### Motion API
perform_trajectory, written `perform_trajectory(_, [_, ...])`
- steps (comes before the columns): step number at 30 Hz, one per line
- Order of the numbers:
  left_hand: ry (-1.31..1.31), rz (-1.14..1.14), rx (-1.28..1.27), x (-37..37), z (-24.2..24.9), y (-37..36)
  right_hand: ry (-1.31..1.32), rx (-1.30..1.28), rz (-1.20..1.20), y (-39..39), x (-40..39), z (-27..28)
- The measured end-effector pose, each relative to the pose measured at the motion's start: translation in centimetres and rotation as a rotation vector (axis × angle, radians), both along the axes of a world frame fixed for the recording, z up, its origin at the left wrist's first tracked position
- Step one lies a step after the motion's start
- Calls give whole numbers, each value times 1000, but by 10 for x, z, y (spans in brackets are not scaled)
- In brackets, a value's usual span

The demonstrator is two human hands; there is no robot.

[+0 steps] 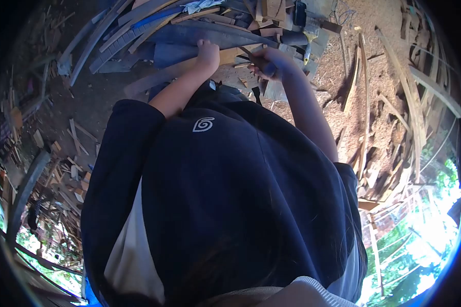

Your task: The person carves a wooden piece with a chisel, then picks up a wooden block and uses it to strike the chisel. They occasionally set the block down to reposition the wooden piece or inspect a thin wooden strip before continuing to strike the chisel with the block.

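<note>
My left hand is closed in a fist over a curved wooden board. Whether its fingers grip the board or something smaller is hidden. To its right, my right hand is wrapped round a dark brown stick-like tool, whose narrow end points up and left toward the board. The tool's exact kind cannot be made out. Beyond both hands lies a wide grey plank.
Long curved wood strips and a blue strip lie at the upper left. A brush-like tool with a yellowish handle rests right of my right hand. Sawdust and offcuts cover the ground; long slats line the right.
</note>
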State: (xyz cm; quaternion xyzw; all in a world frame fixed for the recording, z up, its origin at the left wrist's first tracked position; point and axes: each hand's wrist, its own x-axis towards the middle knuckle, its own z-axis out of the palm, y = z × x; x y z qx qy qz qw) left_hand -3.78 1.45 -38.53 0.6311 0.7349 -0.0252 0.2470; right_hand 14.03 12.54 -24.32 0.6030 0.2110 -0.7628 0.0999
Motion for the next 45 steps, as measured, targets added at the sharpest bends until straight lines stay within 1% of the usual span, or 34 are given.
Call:
perform_trajectory(1, [11, -20, -1, 0, 0, -2, 11, -1, -20, -1, 1, -4])
perform_trajectory(3, [-117, 157, 381, -3, 3, -7, -34, 79, 22, -2, -5, -1])
perform_trajectory(4, [-109, 134, 383, -3, 22, -3, 35, 65, 63, 0, -7, 15])
perform_trajectory(6, [-809, 387, 366, 0, 66, 10, 83, 68, 16, 4, -8, 4])
perform_trajectory(7, [-805, 360, 358, 4, 80, 12, 118, 65, -11, 5, -10, 2])
perform_trajectory(8, [-999, 240, 490, 8, 95, 13, 37, 63, -96, 4, -14, -1])
perform_trajectory(9, [-1193, 114, 617, 13, 111, 15, 46, 64, -124, 4, -15, -3])
perform_trajectory(10, [-1189, 88, 602, 20, 131, 15, 76, 112, -104, 5, -16, -5])
perform_trajectory(11, [-1104, -26, 610, 29, 152, 15, 106, 161, -83, 6, -15, -6])
perform_trajectory(12, [-1016, -138, 616, 37, 163, 14, 200, 265, -62, 4, -11, -10])
perform_trajectory(13, [-1009, -160, 603, 44, 167, 13, 210, 265, -85, 2, -7, -13])
perform_trajectory(16, [-769, -150, 595, 54, 171, 14, 202, 287, -35, 1, 3, -21])
perform_trajectory(20, [-736, -136, 502, 54, 168, 12, 175, 319, 57, 3, 19, -29])
perform_trajectory(22, [-780, -67, 502, 54, 173, 12, 155, 338, 121, 3, 29, -31])
perform_trajectory(24, [-792, -60, 512, 47, 172, 11, 144, 589, -41, -19, 61, -35])
perform_trajectory(26, [-799, -44, 518, 41, 168, 7, -124, 768, 36, -35, 96, -76])
perform_trajectory(27, [-840, -19, 504, 38, 163, 8, -340, 891, 78, -54, 109, -102])
perform_trajectory(28, [-881, 3, 489, 36, 160, 9, -562, 1010, 118, -68, 115, -116])
perform_trajectory(29, [-877, 0, 490, 35, 158, 10, -558, 1011, 113, -80, 111, -106])
perform_trajectory(31, [-990, 43, 433, 36, 157, 13, -827, 745, 232, -106, 101, -75])
perform_trajectory(32, [-987, 39, 438, 37, 157, 15, -824, 750, 229, -111, 103, -80])
perform_trajectory(34, [-1067, 71, 400, 41, 159, 17, -820, 854, 321, -128, 104, -98])
perform_trajectory(35, [-1065, 66, 401, 41, 160, 19, -820, 857, 316, -131, 105, -107])
perform_trajectory(37, [-999, 46, 420, 43, 161, 24, -931, 1020, 377, -131, 104, -115])
perform_trajectory(38, [-1000, 41, 423, 45, 161, 26, -956, 1058, 372, -131, 103, -119])
perform_trajectory(40, [-1076, 85, 431, 47, 162, 30, -949, 1034, 370, -124, 108, -121])
perform_trajectory(42, [-1069, 81, 438, 46, 163, 30, -940, 1012, 373, -119, 115, -115])
perform_trajectory(44, [-1065, 84, 452, 46, 163, 30, -835, 1046, 336, -115, 125, -101])
perform_trajectory(45, [-1061, 70, 444, 45, 162, 30, -833, 1058, 343, -112, 127, -97])
